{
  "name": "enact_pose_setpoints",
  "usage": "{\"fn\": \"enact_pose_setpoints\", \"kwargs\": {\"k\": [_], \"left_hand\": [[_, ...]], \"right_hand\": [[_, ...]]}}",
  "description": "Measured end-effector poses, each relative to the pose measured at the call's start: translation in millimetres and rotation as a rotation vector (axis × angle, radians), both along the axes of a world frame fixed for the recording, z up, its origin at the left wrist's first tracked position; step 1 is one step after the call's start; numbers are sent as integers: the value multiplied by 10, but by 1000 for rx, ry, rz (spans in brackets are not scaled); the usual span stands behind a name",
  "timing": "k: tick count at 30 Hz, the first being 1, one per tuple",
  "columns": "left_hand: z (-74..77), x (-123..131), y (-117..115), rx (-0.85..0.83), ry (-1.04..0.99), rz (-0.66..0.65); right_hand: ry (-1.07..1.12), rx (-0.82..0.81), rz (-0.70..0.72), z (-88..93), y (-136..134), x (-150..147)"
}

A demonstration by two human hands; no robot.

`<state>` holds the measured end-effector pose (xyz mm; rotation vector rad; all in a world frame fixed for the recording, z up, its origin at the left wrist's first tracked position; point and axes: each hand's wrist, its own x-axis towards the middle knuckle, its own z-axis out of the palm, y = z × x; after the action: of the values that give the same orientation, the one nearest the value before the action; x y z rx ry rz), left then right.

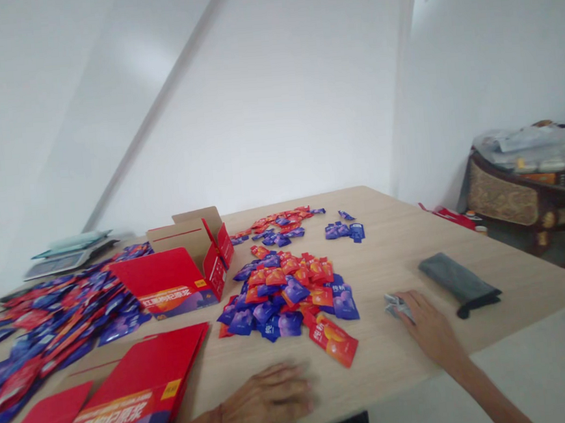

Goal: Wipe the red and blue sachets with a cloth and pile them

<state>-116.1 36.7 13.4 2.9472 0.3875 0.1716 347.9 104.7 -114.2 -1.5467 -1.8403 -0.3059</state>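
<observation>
My right hand [427, 325] rests on the table with its fingers closed on a crumpled grey-white tissue or cloth [396, 305]. Low in the middle, my left hand [268, 401] is held over the table's front edge; it is slightly blurred, its fingers are stretched out and nothing shows in them. Beyond it is a heap of small red and purple sachets [296, 290]. One red sachet [334, 341] lies at the heap's near right side, closest to the gap between my hands.
An open red carton [171, 282] stands left of the heap, with another red carton [116, 407] nearer me. Many sachets [75, 312] pile up at the left. A dark grey pouch [457, 281] lies right of my right hand. A loaded chair [510, 187] stands beyond the table [388, 249].
</observation>
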Motion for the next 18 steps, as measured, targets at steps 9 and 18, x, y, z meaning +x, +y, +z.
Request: {"fn": "enact_pose_setpoints", "kwargs": {"k": [9,18], "left_hand": [[-94,-75,34,3,82,-1],[324,369,687,201,80,-67]], "right_hand": [[5,-11,-7,22,-21,-24],[16,-38,-35,-9,-26,-46]]}}
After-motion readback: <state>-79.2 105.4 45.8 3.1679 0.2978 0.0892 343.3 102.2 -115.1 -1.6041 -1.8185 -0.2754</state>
